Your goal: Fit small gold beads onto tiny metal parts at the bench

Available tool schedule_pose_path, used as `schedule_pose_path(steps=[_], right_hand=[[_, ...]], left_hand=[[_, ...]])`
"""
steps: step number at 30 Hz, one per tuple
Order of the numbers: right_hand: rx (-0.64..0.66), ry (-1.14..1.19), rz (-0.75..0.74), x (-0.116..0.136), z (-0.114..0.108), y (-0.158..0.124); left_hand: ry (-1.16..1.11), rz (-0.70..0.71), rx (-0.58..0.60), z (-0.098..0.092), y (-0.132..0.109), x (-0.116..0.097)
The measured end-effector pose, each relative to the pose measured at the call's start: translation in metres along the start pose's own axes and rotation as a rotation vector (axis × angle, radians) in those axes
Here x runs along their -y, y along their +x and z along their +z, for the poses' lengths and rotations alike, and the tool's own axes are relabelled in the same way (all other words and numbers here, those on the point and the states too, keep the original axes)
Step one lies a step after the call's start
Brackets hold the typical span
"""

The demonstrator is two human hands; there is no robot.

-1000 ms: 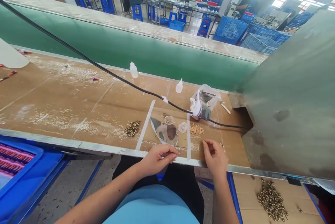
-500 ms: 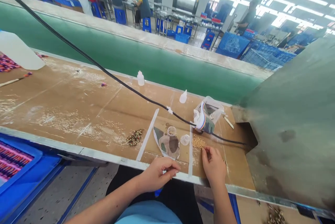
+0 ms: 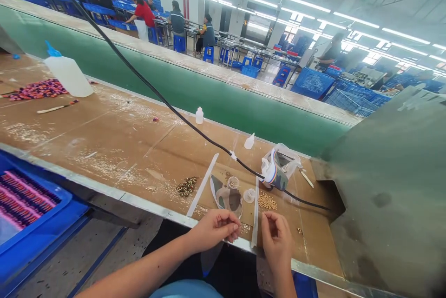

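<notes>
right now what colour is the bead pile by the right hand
The bead pile is tan, head view.

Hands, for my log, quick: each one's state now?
Left hand: closed in a pinch; can't tell if holding anything.
Right hand: closed too; can't tell if holding anything.

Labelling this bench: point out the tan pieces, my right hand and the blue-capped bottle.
Tan pieces (image 3: 267, 201), head view: pile's middle.
Right hand (image 3: 279, 241), head view: its middle.
Blue-capped bottle (image 3: 71, 77), head view: its body.

On the table (image 3: 167, 158), w.r.t. the cloth piece (image 3: 232, 201): ring pile (image 3: 187, 187) is L, bead pile (image 3: 267, 201) is R, sm. cup (image 3: 233, 182) is at rear edge, container (image 3: 294, 158) is behind-R, btl. (image 3: 199, 115) is behind-L, L hand (image 3: 216, 227) is before.
</notes>
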State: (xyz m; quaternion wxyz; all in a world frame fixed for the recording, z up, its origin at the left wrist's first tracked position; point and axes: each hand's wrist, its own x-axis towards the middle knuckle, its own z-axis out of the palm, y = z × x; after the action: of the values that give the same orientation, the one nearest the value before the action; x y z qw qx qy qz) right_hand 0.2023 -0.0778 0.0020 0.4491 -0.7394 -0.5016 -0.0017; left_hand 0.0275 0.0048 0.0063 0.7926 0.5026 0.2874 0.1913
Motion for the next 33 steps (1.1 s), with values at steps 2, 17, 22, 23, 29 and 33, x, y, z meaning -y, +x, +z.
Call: schedule_pose_path(steps=[2,17,22,23,29,33], right_hand=[[0.030,0.085,-0.097,0.016,0.010,-0.003],[0.055,0.151,-0.295,0.046,0.040,-0.005],[0.107,0.141,-0.301,0.044,0.041,-0.007],[0.118,0.139,-0.301,0.044,0.041,-0.008],[0.148,0.129,-0.277,0.044,0.041,-0.010],[0.154,0.135,-0.288,0.044,0.042,-0.010]], left_hand=[[-0.033,-0.001,0.013,0.001,0.001,-0.008],[-0.059,-0.069,-0.069,-0.011,0.003,-0.024],[-0.072,-0.051,-0.105,-0.012,0.001,-0.022],[-0.072,-0.045,-0.113,-0.012,0.001,-0.020],[-0.072,-0.006,-0.113,-0.012,0.003,-0.011],[-0.074,0.038,-0.120,-0.013,0.002,-0.010]])
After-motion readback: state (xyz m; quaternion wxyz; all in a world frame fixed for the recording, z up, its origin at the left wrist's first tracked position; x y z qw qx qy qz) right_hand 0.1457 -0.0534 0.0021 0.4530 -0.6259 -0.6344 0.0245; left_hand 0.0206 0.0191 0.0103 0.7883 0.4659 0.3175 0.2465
